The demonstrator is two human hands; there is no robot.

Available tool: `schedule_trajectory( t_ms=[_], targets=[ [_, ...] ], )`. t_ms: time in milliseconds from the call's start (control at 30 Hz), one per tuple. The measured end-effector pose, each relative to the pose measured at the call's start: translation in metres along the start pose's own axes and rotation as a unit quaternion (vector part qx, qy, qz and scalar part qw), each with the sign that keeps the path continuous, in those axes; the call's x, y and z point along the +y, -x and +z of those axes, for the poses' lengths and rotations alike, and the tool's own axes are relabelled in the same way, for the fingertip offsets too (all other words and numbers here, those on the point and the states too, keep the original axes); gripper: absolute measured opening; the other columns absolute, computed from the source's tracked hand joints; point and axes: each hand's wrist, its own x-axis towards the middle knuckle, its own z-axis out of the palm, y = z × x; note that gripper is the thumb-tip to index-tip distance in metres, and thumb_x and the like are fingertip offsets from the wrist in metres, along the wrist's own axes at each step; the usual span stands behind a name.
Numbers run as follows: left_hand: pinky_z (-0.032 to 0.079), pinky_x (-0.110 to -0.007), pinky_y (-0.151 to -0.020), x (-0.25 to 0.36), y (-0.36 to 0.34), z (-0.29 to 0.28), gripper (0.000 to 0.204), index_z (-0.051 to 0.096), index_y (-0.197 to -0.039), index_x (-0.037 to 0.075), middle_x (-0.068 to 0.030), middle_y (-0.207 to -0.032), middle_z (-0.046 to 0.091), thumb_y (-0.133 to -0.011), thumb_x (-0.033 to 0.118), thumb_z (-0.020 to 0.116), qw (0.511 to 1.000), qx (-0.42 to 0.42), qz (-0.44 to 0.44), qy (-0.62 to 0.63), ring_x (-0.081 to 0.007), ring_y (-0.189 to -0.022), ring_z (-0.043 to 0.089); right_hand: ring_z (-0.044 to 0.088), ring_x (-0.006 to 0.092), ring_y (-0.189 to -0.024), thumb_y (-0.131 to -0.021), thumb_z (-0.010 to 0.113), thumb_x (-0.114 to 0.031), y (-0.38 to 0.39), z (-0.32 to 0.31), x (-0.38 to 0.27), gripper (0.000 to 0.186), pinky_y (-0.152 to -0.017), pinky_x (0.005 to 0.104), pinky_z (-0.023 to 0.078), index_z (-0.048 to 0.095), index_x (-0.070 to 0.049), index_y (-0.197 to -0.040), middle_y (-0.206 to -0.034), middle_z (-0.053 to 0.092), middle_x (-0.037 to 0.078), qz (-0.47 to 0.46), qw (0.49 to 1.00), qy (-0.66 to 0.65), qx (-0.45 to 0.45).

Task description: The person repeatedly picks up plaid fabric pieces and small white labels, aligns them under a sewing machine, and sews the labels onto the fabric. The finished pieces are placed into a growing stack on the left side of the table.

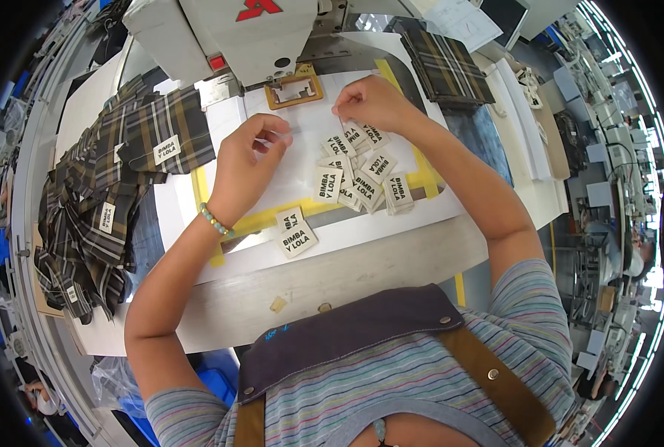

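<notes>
My left hand [246, 160] hovers over the white work sheet [250, 223], its fingers curled in toward the thumb. Anything between those fingertips is too small to make out. Across from it, my right hand [377, 104] is above the far end of a loose pile of cream square labels [328, 185] with dark print. Its thumb and index finger are pinched together, and what they hold cannot be told. Between and beyond both hands lies the orange-brown clamp frame [315, 91] under the sewing machine head [235, 37]. Two more labels [298, 240] overlap near the sheet's front edge.
Dark plaid fabric pieces [93, 179], several bearing labels, heap up at the left. A neat plaid stack [451, 67] stands at the back right. Yellow tape [310, 207] borders the work area. A small yellowish scrap [278, 304] lies on the table's front edge.
</notes>
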Motion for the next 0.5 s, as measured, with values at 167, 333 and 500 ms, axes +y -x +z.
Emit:
schedule_trajectory(
  t_ms=[167,333,500],
  targets=[
    [0.054,-0.042,-0.099,-0.006,-0.003,-0.005,0.035,0.068,-0.13,0.0,-0.0141,-0.13,0.072,-0.099,0.013,0.073,0.938,-0.046,0.224,-0.26,-0.0348,-0.117,0.067,0.071,0.0102,-0.078,-0.087,0.075,-0.016,-0.036,0.003,0.01,0.022,-0.074,0.0267,0.054,0.083,0.0,-0.1,-0.089,0.081,0.008,-0.004,0.999,0.032,0.042],
    [0.045,-0.048,-0.115,-0.014,0.0,0.007,0.05,0.06,-0.146,0.003,-0.0115,-0.153,0.061,-0.102,0.025,0.07,0.909,-0.043,0.218,-0.352,-0.038,-0.142,0.053,0.074,0.0251,-0.071,-0.084,0.077,-0.031,-0.042,0.008,0.016,0.028,-0.071,0.0375,0.057,0.085,-0.007,-0.097,-0.08,0.079,0.012,-0.043,0.993,0.036,0.106],
    [0.041,-0.049,-0.119,-0.017,0.001,0.005,0.053,0.058,-0.148,0.004,-0.0109,-0.158,0.057,-0.103,0.029,0.068,0.901,-0.041,0.192,-0.387,-0.0387,-0.148,0.048,0.076,0.0272,-0.091,-0.091,0.073,-0.031,-0.027,0.005,0.015,0.027,-0.082,0.0391,0.057,0.085,-0.008,-0.1,-0.1,0.08,0.014,-0.091,0.983,0.107,0.119]
  ],
)
